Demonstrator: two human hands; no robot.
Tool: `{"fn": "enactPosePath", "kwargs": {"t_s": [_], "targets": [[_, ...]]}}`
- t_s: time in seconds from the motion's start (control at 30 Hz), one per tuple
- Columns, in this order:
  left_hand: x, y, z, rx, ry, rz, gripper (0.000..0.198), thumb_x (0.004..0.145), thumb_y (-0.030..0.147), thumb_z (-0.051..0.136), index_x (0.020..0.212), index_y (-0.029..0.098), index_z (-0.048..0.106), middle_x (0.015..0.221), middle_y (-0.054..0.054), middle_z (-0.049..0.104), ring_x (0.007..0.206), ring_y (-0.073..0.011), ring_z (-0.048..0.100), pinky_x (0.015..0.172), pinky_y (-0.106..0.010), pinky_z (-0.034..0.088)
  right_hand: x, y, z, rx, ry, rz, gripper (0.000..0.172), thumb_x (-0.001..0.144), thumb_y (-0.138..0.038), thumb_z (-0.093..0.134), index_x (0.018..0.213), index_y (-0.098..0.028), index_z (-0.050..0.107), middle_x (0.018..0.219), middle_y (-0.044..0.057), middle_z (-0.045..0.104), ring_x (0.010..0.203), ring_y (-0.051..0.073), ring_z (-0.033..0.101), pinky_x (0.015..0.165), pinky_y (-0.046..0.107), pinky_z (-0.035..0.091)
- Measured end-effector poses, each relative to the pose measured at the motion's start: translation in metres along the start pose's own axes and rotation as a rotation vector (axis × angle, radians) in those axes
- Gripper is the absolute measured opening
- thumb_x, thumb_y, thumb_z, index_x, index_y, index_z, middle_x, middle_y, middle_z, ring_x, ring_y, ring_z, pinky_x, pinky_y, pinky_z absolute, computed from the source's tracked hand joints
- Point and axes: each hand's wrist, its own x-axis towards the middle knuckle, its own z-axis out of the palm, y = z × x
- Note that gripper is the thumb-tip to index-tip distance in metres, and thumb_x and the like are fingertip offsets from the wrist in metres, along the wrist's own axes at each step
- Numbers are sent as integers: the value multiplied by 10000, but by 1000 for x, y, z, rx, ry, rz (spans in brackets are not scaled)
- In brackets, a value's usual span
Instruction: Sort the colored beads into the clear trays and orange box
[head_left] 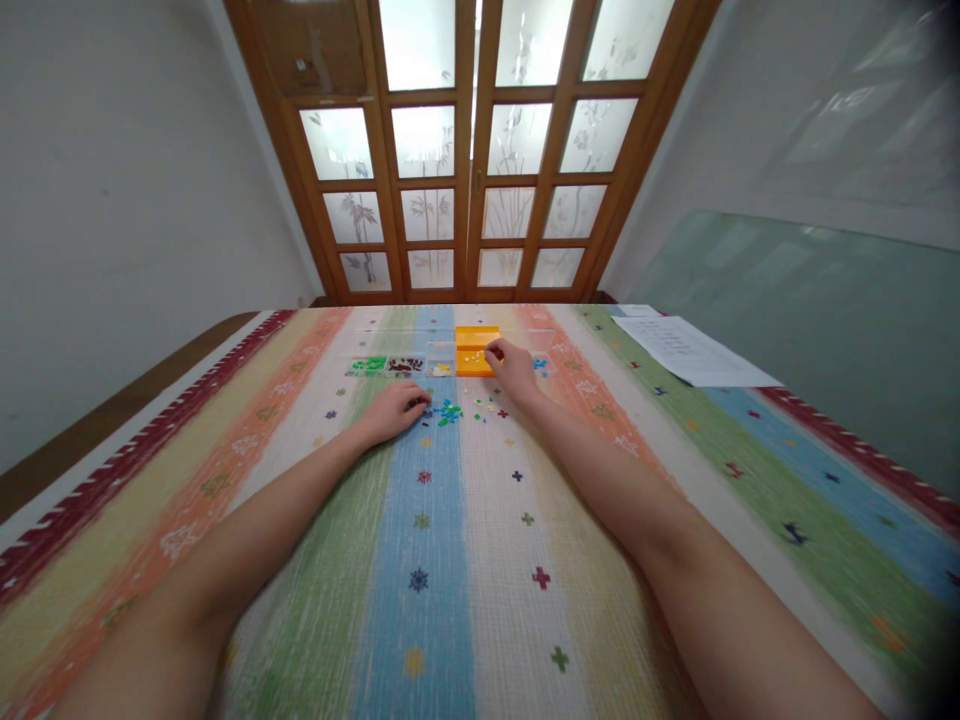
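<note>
My left hand (396, 408) lies knuckles up on the striped cloth, fingers curled, its fingertips at a small heap of blue and green beads (448, 412). My right hand (512, 366) reaches farther out, fingers pinched together at the right edge of an orange tray (474, 338) holding tiny pale pieces. What the pinch holds is too small to see. A row of clear compartments holds green pieces (368, 365), dark red pieces (406, 365) and pale ones (441, 368). Loose beads (487, 405) are scattered between my hands.
The table (450, 560) wears a cloth with coloured stripes and small cross marks. White printed sheets (686, 350) lie at the far right. Wooden glazed doors (472, 160) stand beyond the table's far edge; a green glass panel (810, 310) leans against the right wall.
</note>
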Motion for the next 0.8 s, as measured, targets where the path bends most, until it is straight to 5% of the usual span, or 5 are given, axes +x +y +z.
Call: {"fn": "enactPosePath", "kwargs": {"t_s": [0.2, 0.57, 0.8], "targets": [[2, 15, 5, 131, 16, 40, 237, 982, 286, 576, 1107, 244, 773, 1125, -88, 706, 1113, -274, 586, 1036, -454, 467, 0, 19, -1, 57, -11, -9, 233, 928, -221, 599, 1123, -198, 725, 1062, 93, 771, 948, 230, 701, 908, 384, 533], [-2, 24, 9, 195, -54, 153, 397, 1029, 235, 470, 1343, 290, 707, 1245, -97, 671, 1166, -273, 550, 1081, -458, 444, -27, -20, 12, -56, -179, -270, 155, 964, -190, 603, 963, -192, 758, 1011, 92, 752, 963, 223, 650, 893, 348, 480], [-2, 15, 9, 235, -9, 112, 360, 1017, 242, 486, 1243, 290, 762, 1184, -97, 683, 1132, -286, 546, 1053, -468, 444, -31, -19, 12, -41, -188, -288, 155, 980, -197, 598, 974, -196, 753, 998, 83, 744, 956, 218, 645, 885, 340, 463]]}}
